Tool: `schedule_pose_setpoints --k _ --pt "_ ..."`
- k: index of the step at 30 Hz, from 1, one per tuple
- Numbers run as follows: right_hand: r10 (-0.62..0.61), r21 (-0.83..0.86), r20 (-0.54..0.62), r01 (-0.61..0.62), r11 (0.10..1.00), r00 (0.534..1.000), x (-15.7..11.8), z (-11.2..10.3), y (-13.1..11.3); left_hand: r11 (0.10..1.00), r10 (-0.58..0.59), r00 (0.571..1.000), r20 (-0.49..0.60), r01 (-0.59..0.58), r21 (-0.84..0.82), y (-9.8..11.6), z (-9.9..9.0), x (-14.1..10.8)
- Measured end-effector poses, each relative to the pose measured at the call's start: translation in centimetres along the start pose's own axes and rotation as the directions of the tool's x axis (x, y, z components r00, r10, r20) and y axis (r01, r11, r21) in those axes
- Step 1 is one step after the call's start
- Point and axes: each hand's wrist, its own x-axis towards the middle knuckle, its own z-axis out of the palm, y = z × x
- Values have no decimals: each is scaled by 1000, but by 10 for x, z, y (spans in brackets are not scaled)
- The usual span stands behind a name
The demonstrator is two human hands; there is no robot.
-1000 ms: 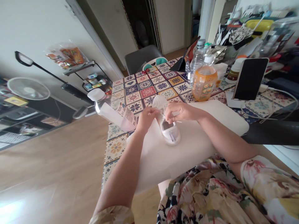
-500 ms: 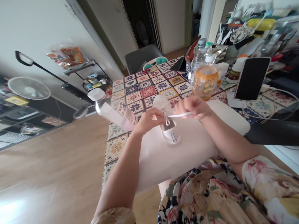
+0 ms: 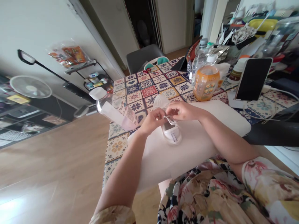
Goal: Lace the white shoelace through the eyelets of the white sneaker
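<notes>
No legible txt: orange btl lbl [image 3: 207,84] & pinkish btl lbl [image 3: 127,112] both blurry.

Home dining area, patterned tablecloth [image 3: 149,91], grey chair [image 3: 141,56], wood-toned floor [image 3: 77,161], white fan [image 3: 30,87], snack bags [image 3: 70,54] on a small rack [image 3: 80,67], unlit room [image 3: 140,20] behind, perhaps a bathroom

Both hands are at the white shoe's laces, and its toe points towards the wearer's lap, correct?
The toe direction is wrong: in the head view, the white shoe's toe points away from the lap. The left hand and right hand are at the laces.
</notes>
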Motion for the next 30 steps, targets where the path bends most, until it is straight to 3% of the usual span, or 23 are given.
schedule_pose_setpoints --k 6,11,14,17,20,24,30 --pt "-51 -9 17 51 999 999 2 6 2 998 -8 999 50 10 -56 -4 -4 0" --pt "-2 66 10 1 998 1000 3 3 4 993 -53 998 42 57 -103 -7 -6 1" --pt "79 188 3 -78 979 997 4 3 5 996 -20 996 90 28 -85 -6 -8 1" --pt "216 404 9 -202 892 976 5 7 6 990 18 992 121 -1 -139 -4 -8 1" --pt "305 635 31 -254 730 952 7 11 10 958 4 999 47 10 -288 -5 -7 1" --pt "322 824 20 -198 530 946 9 10 15 904 -49 999 -24 34 -425 -4 -8 0" --pt "364 901 -155 -20 434 918 8 -7 11 869 -79 974 -211 -37 -494 3 -18 0"
